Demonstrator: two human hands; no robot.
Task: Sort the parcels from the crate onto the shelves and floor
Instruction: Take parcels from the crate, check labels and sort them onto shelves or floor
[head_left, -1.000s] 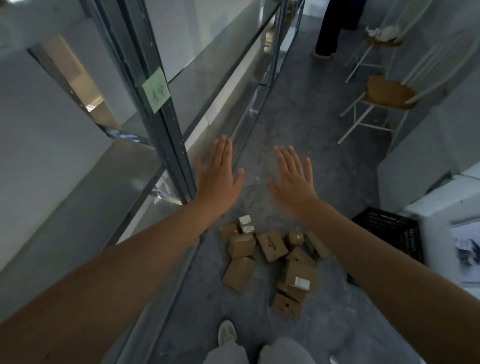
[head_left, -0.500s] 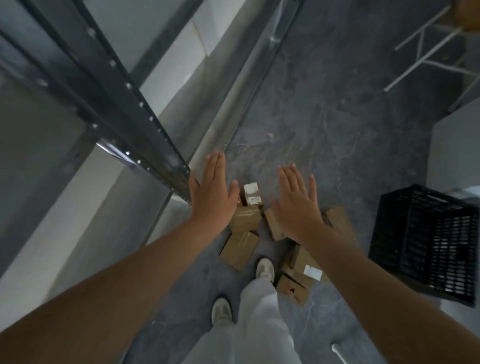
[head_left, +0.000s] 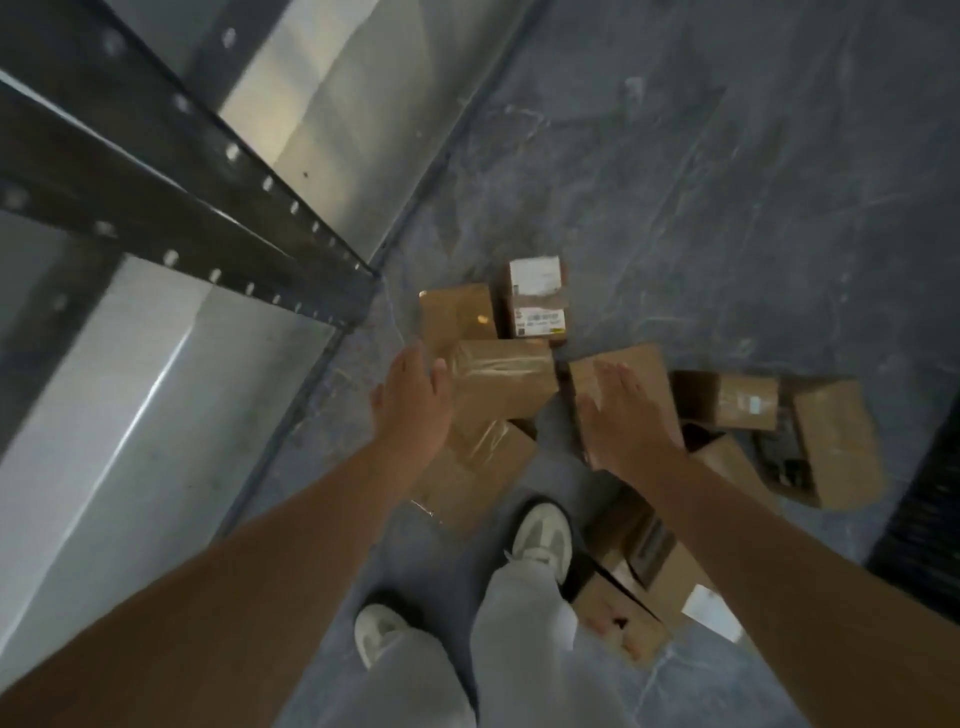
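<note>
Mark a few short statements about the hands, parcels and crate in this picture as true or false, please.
1. The left hand and the right hand are both open and grip nothing. True.
2. The parcels lie on a shelf. False: they lie on the floor beside the shelving.
3. The white-labelled parcel sits at the far end of the pile. True.
4. The black crate stands left of the pile. False: it is at the right edge.
</note>
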